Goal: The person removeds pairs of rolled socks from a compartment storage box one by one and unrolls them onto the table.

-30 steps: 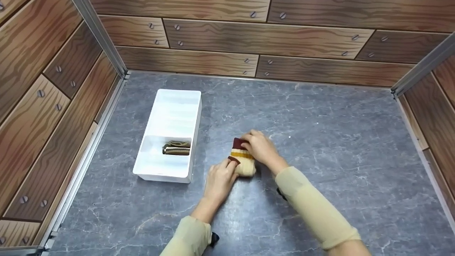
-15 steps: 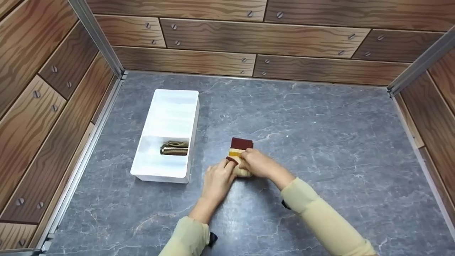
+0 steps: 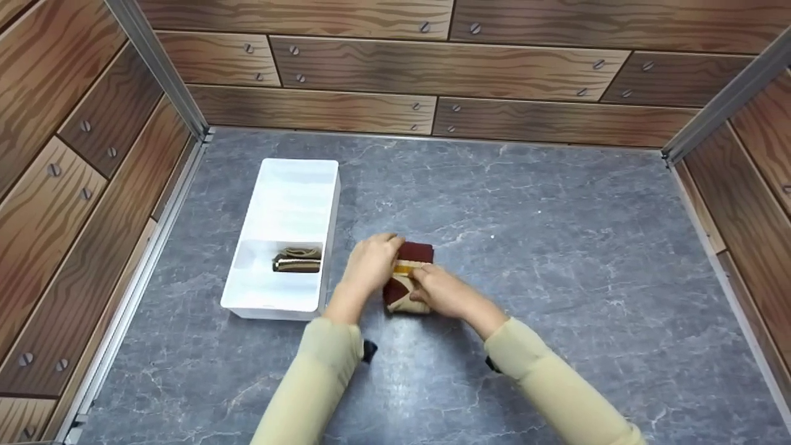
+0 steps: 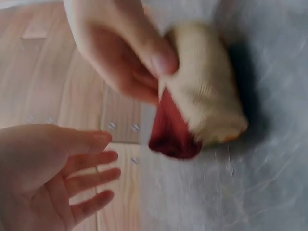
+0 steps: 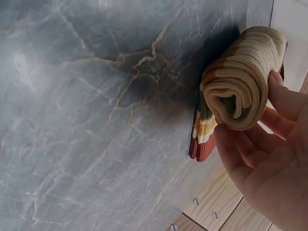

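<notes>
A half-rolled pair of socks (image 3: 408,303), cream with a maroon patch, yellow stripes and maroon cuffs, lies in front of me. My right hand (image 3: 448,290) holds the roll, thumb on one side and fingers on the other; the right wrist view shows the spiral end of the roll (image 5: 240,91) with the flat striped cuffs (image 5: 204,137) sticking out. Beside the cuffs on the left is my left hand (image 3: 369,264). In the left wrist view, its fingers (image 4: 94,182) are spread, apart from the socks, and a maroon flap (image 4: 173,130) hangs off the roll.
To the left stands a long white divided box (image 3: 269,305). One of its compartments holds a folded olive-brown knit item (image 3: 298,266) with pale stripes. Wood-patterned walls (image 3: 358,111) enclose the grey marbled surface (image 3: 556,247) at the back and sides.
My left hand has let go of the maroon flap and moved up beside the cuffs. The right hand has come down from the cuffs onto the roll. More of the maroon patch shows.
</notes>
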### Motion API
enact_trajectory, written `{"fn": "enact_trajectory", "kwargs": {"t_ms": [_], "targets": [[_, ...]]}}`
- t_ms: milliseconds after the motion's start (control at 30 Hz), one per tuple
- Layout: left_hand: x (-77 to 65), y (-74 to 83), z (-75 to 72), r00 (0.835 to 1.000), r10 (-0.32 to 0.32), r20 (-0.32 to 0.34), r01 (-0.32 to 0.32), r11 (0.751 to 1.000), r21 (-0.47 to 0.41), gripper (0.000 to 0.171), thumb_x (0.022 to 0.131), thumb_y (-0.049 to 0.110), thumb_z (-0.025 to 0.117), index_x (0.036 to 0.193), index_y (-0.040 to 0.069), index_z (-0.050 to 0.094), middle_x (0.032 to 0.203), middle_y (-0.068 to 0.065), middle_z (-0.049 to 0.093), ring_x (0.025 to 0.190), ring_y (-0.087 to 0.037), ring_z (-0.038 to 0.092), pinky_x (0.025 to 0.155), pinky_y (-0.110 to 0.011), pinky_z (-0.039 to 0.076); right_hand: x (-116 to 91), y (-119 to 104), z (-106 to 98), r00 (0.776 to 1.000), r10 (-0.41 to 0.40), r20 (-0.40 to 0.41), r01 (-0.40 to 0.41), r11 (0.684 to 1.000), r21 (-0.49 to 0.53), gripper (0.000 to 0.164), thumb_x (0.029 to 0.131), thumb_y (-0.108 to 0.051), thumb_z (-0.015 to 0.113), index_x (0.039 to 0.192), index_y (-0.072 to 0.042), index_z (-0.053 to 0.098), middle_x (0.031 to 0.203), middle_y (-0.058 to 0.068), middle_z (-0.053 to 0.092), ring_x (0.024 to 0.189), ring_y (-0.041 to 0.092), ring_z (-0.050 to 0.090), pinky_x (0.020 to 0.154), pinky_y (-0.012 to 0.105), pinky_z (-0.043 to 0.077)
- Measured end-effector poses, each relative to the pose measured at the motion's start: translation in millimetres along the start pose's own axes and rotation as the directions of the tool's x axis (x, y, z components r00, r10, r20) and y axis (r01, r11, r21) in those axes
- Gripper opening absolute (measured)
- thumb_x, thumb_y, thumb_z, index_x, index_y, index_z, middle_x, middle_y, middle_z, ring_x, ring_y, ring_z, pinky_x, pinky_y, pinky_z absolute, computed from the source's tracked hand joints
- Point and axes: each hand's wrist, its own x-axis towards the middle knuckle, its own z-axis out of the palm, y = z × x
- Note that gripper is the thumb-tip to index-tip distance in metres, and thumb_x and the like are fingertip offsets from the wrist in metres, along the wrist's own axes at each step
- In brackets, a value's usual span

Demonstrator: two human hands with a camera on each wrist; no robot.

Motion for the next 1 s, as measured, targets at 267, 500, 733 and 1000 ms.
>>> {"fn": "enact_trajectory", "kwargs": {"t_ms": [267, 500, 733, 1000], "targets": [[17.9, -3.4, 17.4, 0.950, 0.017, 0.313, 0.000, 0.999, -0.053, 0.037, 0.097, 0.012, 0.052, 0.134, 0.016, 0.057, 0.142, -0.008, 0.048, 0.125, -0.029, 0.049, 0.101, -0.042, 0.041, -4.3, -1.6, 4.0, 1.000, 0.021, -0.013, -0.021, 1.000, 0.004, 0.031, 0.091, -0.020, 0.065, 0.112, 0.001, 0.057, 0.109, 0.019, 0.062, 0.103, 0.036, 0.058, 0.090, 0.049, 0.046], [14.6, -3.7, 23.4, 0.911, -0.030, 0.412, 0.079, 0.992, -0.103, 0.037, 0.097, 0.013, 0.051, 0.134, 0.019, 0.056, 0.149, -0.004, 0.037, 0.133, -0.028, 0.039, 0.107, -0.042, 0.033, -9.7, -3.1, 6.2, 1.000, -0.019, -0.012, 0.019, 1.000, 0.023, 0.052, 0.092, -0.023, 0.063, 0.136, 0.001, 0.048, 0.137, 0.023, 0.047, 0.126, 0.039, 0.044, 0.104, 0.055, 0.034], [20.5, -6.3, 23.0, 0.911, -0.036, 0.411, 0.075, 0.994, -0.079, 0.041, 0.097, 0.024, 0.055, 0.137, 0.019, 0.052, 0.150, -0.004, 0.036, 0.135, -0.029, 0.035, 0.110, -0.043, 0.029, -12.8, -3.4, 7.9, 0.993, -0.094, -0.073, 0.091, 0.995, -0.046, 0.045, 0.092, -0.021, 0.063, 0.129, 0.003, 0.053, 0.128, 0.021, 0.051, 0.117, 0.038, 0.052, 0.098, 0.051, 0.042], [35.7, -9.3, 22.7, 0.882, -0.074, 0.465, 0.081, 0.997, 0.006, 0.050, 0.095, 0.032, 0.057, 0.143, 0.022, 0.045, 0.153, -0.005, 0.030, 0.138, -0.030, 0.031, 0.110, -0.044, 0.028, -12.3, -1.6, 8.8, 0.986, -0.080, -0.149, 0.069, 0.995, -0.079, 0.045, 0.083, -0.017, 0.073, 0.122, 0.002, 0.059, 0.113, 0.010, 0.054, 0.101, 0.027, 0.055, 0.090, 0.043, 0.047]]}}
